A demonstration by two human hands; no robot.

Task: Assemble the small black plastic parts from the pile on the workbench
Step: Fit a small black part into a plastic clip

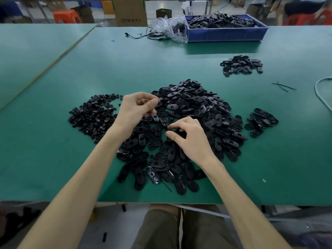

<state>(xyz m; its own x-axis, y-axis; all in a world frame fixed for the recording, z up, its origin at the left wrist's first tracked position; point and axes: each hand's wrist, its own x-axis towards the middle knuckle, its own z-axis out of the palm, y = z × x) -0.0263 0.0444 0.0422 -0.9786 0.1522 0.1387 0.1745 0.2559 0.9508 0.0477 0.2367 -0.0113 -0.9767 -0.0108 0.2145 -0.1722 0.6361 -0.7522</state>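
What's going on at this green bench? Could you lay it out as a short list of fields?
surface: green workbench
main pile: oval black parts, centre
left pile: smaller round black parts
right piles: two small heaps
far bin: blue crate full of black parts
left hand: raised, fingers pinched; what it holds is unclear
right hand: down on the main pile, picking

A crumpled clear plastic bag lies beside thin black cables, cardboard box behind.

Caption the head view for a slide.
Both hands, left and right, pick through the central pile of black parts.
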